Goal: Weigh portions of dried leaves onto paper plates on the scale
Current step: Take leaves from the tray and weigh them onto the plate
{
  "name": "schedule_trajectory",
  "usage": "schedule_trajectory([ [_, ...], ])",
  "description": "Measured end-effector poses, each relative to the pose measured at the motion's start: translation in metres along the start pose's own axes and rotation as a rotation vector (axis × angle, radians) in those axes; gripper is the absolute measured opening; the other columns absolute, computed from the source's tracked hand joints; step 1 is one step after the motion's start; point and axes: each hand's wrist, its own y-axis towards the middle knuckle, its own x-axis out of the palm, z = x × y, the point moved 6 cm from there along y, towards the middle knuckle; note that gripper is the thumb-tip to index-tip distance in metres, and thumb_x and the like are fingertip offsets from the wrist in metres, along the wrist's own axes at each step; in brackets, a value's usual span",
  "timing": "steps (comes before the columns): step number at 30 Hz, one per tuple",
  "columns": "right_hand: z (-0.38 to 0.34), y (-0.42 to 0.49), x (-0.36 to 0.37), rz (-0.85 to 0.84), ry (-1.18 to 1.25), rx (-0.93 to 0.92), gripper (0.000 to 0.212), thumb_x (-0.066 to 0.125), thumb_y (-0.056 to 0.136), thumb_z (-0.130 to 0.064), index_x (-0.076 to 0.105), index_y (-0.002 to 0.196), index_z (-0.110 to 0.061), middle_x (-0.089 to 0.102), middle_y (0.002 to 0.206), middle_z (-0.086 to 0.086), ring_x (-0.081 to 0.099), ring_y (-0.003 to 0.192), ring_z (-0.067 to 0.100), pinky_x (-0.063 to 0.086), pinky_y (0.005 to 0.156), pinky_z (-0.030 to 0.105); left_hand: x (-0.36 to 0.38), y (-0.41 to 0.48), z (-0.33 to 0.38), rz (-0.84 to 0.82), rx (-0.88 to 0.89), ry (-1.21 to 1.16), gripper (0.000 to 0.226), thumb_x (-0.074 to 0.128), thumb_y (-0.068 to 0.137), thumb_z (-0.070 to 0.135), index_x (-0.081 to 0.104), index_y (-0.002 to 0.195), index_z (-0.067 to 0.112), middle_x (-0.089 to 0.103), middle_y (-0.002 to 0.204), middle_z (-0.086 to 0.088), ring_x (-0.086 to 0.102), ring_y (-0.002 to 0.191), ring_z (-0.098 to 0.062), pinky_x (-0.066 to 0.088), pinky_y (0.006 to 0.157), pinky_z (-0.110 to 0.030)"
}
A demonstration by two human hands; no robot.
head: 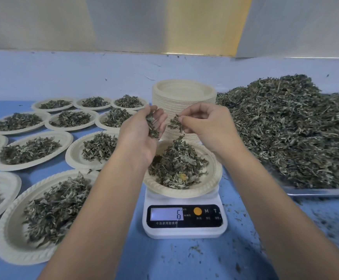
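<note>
Saw a blue worktop (184, 259) under everything. Found a heap of dried leaves (286, 128) piled on a metal tray (316, 192) at the right. Noted filled plates (8, 245) in rows at the left, each with its own portion, well apart from the heap. Made out a stack of empty plates (182, 93) behind the scale (184, 232) — white, its display (166, 214) reading 6. Found the paper plate (211, 178) seated on the scale, a mound of leaves in it. Saw both hands held above that plate: left hand (142, 134) with its grip curled round a clump (151, 126) of leaves, right hand (207, 126) with its grip pinched on a small tuft (175, 123) — thumb against fingertips.
</note>
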Motion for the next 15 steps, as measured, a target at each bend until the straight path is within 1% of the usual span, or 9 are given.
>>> schedule_trajectory([
  [2,0.002,0.002,-0.004,-0.007,-0.048,0.018,0.015,0.073,0.074,-0.010,0.068,0.066,-0.022,0.068,0.063,-0.002,0.061,0.060,0.011,0.055,0.074,0.039,-0.003,0.002,0.002,0.008,-0.003,-0.016,0.023,0.044,0.100,0.020,0.058,0.085,0.011,0.067,0.082,-0.004,0.067,0.075,-0.011,0.053,0.068,-0.020],
  [3,0.003,0.002,-0.004,-0.031,-0.095,0.029,0.012,0.074,0.073,-0.013,0.069,0.066,-0.021,0.069,0.064,-0.003,0.061,0.062,0.011,0.055,0.074,0.038,-0.005,0.003,0.003,0.015,-0.001,-0.017,0.024,0.044,0.101,0.020,0.059,0.084,0.011,0.067,0.083,-0.004,0.067,0.076,-0.011,0.054,0.069,-0.020],
  [6,0.007,0.000,-0.001,-0.159,-0.204,0.080,0.008,0.075,0.073,-0.021,0.073,0.065,-0.023,0.071,0.069,-0.011,0.062,0.069,0.007,0.051,0.074,0.027,-0.007,0.004,0.004,0.024,0.000,-0.018,0.025,0.043,0.101,0.021,0.059,0.084,0.011,0.068,0.084,-0.004,0.068,0.077,-0.011,0.054,0.071,-0.021],
  [7,0.009,-0.001,-0.001,-0.171,-0.209,0.092,0.010,0.075,0.074,-0.023,0.073,0.064,-0.025,0.071,0.070,-0.013,0.063,0.072,0.005,0.050,0.075,0.025,-0.008,0.004,0.004,0.026,0.001,-0.019,0.025,0.043,0.101,0.020,0.059,0.084,0.010,0.068,0.084,-0.004,0.068,0.077,-0.011,0.054,0.072,-0.021],
  [10,0.007,0.000,-0.006,-0.077,-0.168,0.065,0.009,0.074,0.078,-0.024,0.073,0.070,-0.029,0.071,0.075,-0.014,0.065,0.082,0.003,0.050,0.081,0.023,-0.007,0.003,0.003,0.026,-0.001,-0.013,0.025,0.044,0.100,0.020,0.059,0.084,0.010,0.067,0.085,-0.005,0.067,0.077,-0.012,0.053,0.074,-0.022],
  [13,0.001,0.001,-0.009,-0.008,-0.111,0.005,0.010,0.072,0.083,-0.020,0.072,0.077,-0.029,0.067,0.074,-0.014,0.061,0.076,0.000,0.048,0.079,0.021,-0.006,0.002,0.002,0.012,-0.004,0.002,0.023,0.045,0.100,0.019,0.060,0.085,0.010,0.068,0.086,-0.005,0.067,0.076,-0.012,0.053,0.075,-0.022],
  [15,-0.003,0.000,-0.007,-0.002,-0.091,-0.025,0.008,0.071,0.084,-0.019,0.073,0.080,-0.025,0.067,0.074,-0.012,0.059,0.073,0.000,0.048,0.076,0.021,-0.003,0.001,0.001,-0.011,-0.008,0.012,0.021,0.046,0.099,0.019,0.060,0.087,0.010,0.068,0.087,-0.004,0.067,0.076,-0.011,0.053,0.074,-0.021],
])
